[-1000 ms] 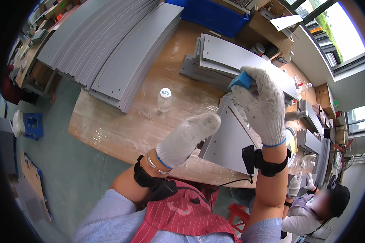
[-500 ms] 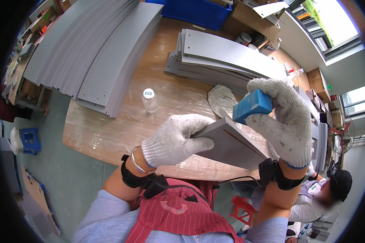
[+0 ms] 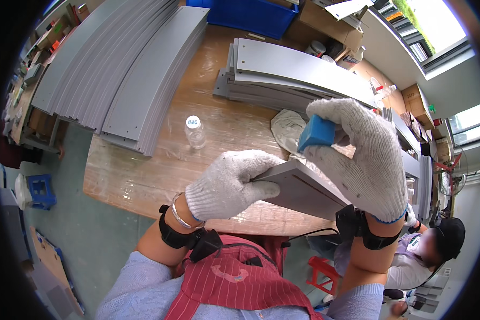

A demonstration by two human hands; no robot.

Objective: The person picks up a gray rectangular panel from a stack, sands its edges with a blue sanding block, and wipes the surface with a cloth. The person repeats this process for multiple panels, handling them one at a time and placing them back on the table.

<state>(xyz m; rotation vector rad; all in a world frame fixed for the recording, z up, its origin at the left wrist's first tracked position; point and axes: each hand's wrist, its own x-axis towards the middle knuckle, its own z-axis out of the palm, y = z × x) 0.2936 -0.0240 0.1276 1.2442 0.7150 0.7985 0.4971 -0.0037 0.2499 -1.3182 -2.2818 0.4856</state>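
Note:
My left hand (image 3: 234, 184), in a white knit glove, pinches the near left corner of a grey board (image 3: 309, 193) between thumb and fingers. The board is tilted above the table and has a groove along its face. My right hand (image 3: 365, 160), gloved too, grips a blue block (image 3: 317, 133), which looks like a sanding sponge, just above the board's upper edge. Whether block and board touch, I cannot tell. Behind them a crumpled white cloth (image 3: 289, 129) lies on the table. A clear bottle with a white cap (image 3: 195, 132) stands left of the cloth.
Tall stacks of grey boards (image 3: 154, 80) lie at the left, and another stack (image 3: 298, 66) at the back. A blue bin (image 3: 250, 20) and a cardboard box (image 3: 325, 26) stand behind. The film-covered table (image 3: 128, 181) ends near my waist. A person in a black cap (image 3: 448, 240) is at the right.
My right hand has moved left a little with the blue block, which is turned more upright in the fingers. My left hand and the board have barely moved.

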